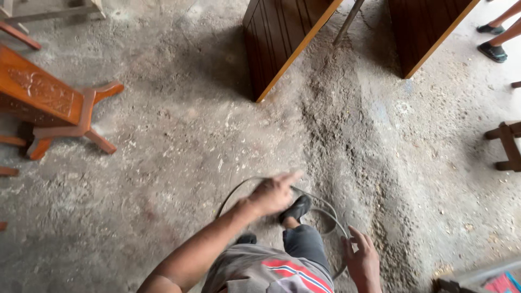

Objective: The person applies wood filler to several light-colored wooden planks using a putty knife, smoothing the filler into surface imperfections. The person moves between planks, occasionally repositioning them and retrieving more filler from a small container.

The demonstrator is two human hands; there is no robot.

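Note:
I look down at a dusty concrete floor. My left hand (274,192) is raised in front of me, fingers curled around a thin grey cable (325,209) that loops past my black shoe (296,209). Lower right, my right hand (362,261) has its fingers spread beside the same cable loop; whether it touches the cable I cannot tell. My grey shirt with red and blue stripes fills the bottom edge.
A carved orange-brown wooden stand (49,106) lies at the left. Two dark wooden panels (282,38) (423,30) stand at the top. Another person's sandalled feet (493,50) are at the top right. Small wooden frame (507,144) at right edge.

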